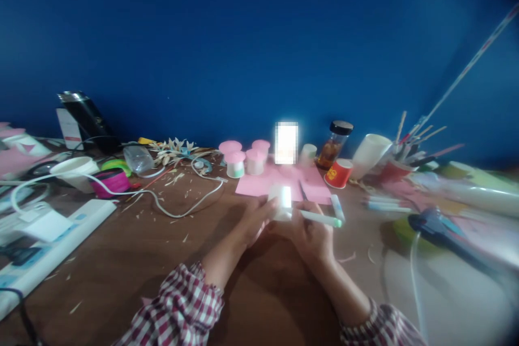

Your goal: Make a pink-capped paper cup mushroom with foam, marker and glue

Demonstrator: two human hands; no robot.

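My left hand [257, 223] is closed around a small white cup [275, 211], whose outline is blurred by bright light. My right hand [314, 238] grips a white marker [322, 218] with a light green end pointing right, and its fingers are close to the cup. Just beyond both hands lies a sheet of pink paper [253, 186], with a thin dark tool on it that I cannot make out. A marker cap [337, 208] or short pen lies right of the sheet. Several small cups with pink paper tops [234, 165] stand at the sheet's back left.
A glowing, pixelated screen [286, 143] stands behind the paper. At right are a red paper cup [339, 174], a dark-lidded jar [334, 146], several markers [387, 205] and a glue gun [441, 230]. A power strip [81, 230], white cable [162, 211] and black thermos [91, 119] are at left.
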